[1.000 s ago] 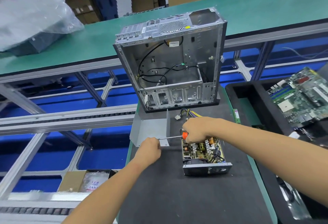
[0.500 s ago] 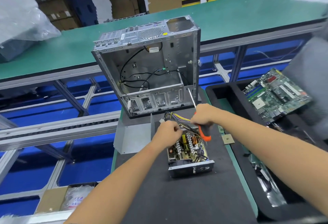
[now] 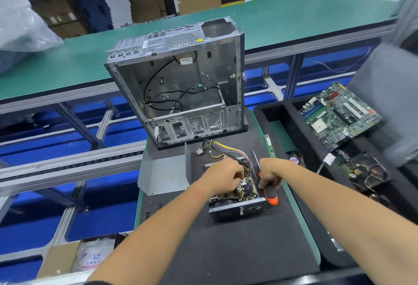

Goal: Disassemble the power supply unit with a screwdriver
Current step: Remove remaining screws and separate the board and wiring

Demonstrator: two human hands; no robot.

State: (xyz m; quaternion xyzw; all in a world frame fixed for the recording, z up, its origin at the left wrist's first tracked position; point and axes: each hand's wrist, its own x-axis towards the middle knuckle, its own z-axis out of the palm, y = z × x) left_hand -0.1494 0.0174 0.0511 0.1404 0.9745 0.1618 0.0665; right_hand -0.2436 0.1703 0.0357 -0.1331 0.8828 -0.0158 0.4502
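The opened power supply unit (image 3: 237, 203) lies on the black mat (image 3: 226, 250), its circuit board exposed and coloured wires (image 3: 224, 149) trailing toward the case. My left hand (image 3: 222, 177) reaches into the board with curled fingers on its parts; what they hold is hidden. My right hand (image 3: 270, 172) grips the orange-and-black screwdriver (image 3: 270, 196) just right of the unit, handle toward me, shaft pointing away. The unit's grey metal cover (image 3: 165, 171) lies to the left.
An empty computer case (image 3: 181, 85) stands at the mat's far end. A memory stick (image 3: 270, 145) lies along the mat's right edge. A black tray (image 3: 291, 115) on the right holds a motherboard (image 3: 341, 115) and wired parts. A green conveyor (image 3: 271, 18) runs behind.
My right hand lowered the screwdriver beside the unit, its handle now pointing toward me. My left hand moved from the cover's edge onto the circuit board. The view shifted.
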